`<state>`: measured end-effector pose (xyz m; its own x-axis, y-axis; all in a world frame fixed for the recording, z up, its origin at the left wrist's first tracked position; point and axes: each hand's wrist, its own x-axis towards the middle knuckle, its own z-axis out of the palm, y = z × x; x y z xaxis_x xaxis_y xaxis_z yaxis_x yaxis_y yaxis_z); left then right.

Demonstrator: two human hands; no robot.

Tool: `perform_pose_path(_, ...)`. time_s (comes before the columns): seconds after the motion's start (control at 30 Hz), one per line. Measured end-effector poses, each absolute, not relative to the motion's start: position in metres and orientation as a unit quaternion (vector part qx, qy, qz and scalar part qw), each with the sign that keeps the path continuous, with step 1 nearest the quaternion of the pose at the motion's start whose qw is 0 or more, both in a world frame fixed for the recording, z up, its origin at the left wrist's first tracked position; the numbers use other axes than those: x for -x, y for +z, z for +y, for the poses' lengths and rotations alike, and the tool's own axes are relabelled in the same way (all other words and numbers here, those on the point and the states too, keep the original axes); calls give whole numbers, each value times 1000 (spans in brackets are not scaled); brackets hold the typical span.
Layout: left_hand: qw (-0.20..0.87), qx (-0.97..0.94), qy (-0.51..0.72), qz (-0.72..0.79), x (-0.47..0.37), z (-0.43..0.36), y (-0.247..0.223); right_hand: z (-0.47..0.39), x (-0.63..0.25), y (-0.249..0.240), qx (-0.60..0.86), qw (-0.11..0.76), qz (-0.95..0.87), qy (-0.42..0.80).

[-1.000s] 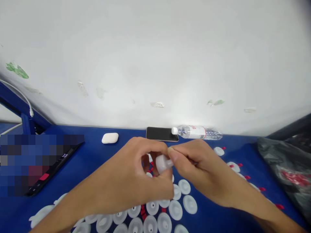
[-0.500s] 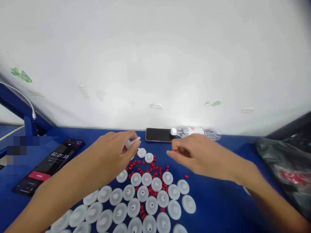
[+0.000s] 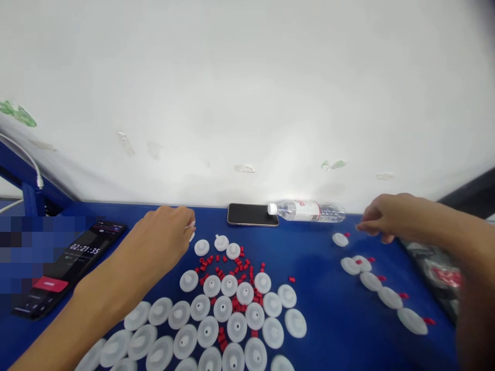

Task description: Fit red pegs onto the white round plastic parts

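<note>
Many round white caps (image 3: pixel 237 326) lie on the blue table, with small red tubes (image 3: pixel 235 303) scattered among them. My left hand (image 3: pixel 176 232) is closed at the left of the caps, its fingertips pinching a white piece that is mostly hidden. Further right, several white caps with red tubes on them (image 3: pixel 390 297) lie in a slanting row. Just beyond that row, my right hand (image 3: pixel 377 224) hangs above the table with fingers partly apart and nothing seen between them. The nearest item to it is a white cap with a red tip (image 3: pixel 340 239).
A black phone (image 3: pixel 252 214) and a clear bottle (image 3: pixel 309 211) lie along the white wall. On the left rests another phone (image 3: pixel 69 265) showing a timer. At the far right is a dark plastic bag (image 3: pixel 441 275) with red pieces inside.
My right hand has moved right from the middle, opening its fingers; the row of caps with red tubes is now uncovered. My left hand has shifted left. The view has turned slightly right.
</note>
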<state>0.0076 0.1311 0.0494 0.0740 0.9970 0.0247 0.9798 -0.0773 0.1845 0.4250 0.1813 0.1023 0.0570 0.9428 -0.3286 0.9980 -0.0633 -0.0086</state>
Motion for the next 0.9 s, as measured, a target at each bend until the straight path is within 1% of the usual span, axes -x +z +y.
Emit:
perform_pose_path(0.1, -6, -726, 2, 688, -9, 135, 49, 187, -440, 87, -708, 102, 672, -193)
perform_pose_path(0.23, -20, -711, -31, 702, -6, 140, 44, 194, -442, 65, -675, 68, 692, -246)
perform_pose_path(0.33, -43, -713, -51, 698, -4, 136, 37, 197, -443, 58, -658, 64, 704, -259)
perform_pose_path(0.43, -37, -732, -30, 680, -5, 128, 27, 193, -442, 66, -649, 66, 712, -259)
perform_pose_path(0.53, 18, -742, -45, 669, -6, 125, 22, 181, -431, 87, -639, 50, 728, -242)
perform_pose_path(0.57, 30, -740, -59, 669, -7, 126, 23, 176, -424, 95, -638, 58, 729, -241)
perform_pose_path(0.67, 12, -726, -80, 683, -15, 127, 36, 158, -389, 112, -569, 30, 792, -219)
perform_pose_path(0.7, -1, -723, -64, 688, -20, 127, 43, 153, -376, 115, -533, 21, 819, -213)
perform_pose_path(0.73, -7, -722, -33, 691, -25, 125, 51, 149, -362, 116, -504, -6, 840, -199)
perform_pose_path(0.77, 2, -728, 18, 685, -32, 122, 59, 145, -348, 116, -480, -29, 856, -188)
perform_pose_path(0.83, 82, -752, 138, 639, -47, 114, 72, 140, -325, 113, -436, -81, 883, -154)
perform_pose_path(0.9, 178, -766, 194, 587, -60, 105, 81, 136, -309, 107, -409, -116, 893, -146)
